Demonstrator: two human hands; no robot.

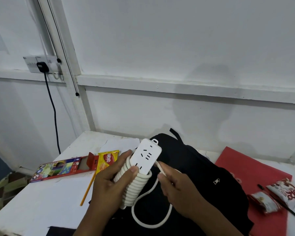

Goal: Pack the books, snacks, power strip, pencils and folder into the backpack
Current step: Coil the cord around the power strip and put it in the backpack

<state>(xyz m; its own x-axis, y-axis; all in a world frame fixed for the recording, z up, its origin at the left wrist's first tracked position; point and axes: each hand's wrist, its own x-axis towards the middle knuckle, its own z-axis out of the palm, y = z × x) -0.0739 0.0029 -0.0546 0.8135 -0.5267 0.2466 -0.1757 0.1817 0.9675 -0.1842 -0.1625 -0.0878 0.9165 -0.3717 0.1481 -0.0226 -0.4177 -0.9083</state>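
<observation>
The backpack (186, 181) is laid on the tabletop (41, 201), near its middle. The power strip (146, 156) is held above the backpack's left part, its cable (136, 186) wound about it, between the left hand (112, 178) and the right hand (175, 186). The pencil box (58, 168) and a snack packet (106, 160) are set toward the left edge, a pencil (88, 189) before them. The folder (248, 171) is spread at the right, partly under the backpack, with two snack packets (279, 195) on it

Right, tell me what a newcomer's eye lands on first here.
First, the white power strip at centre, its cable coiled round it, gripped by the left hand while the right hand pinches the loose cable. Beneath them lies the black backpack. The red folder lies at right, the coloured pencil box at left.
</observation>
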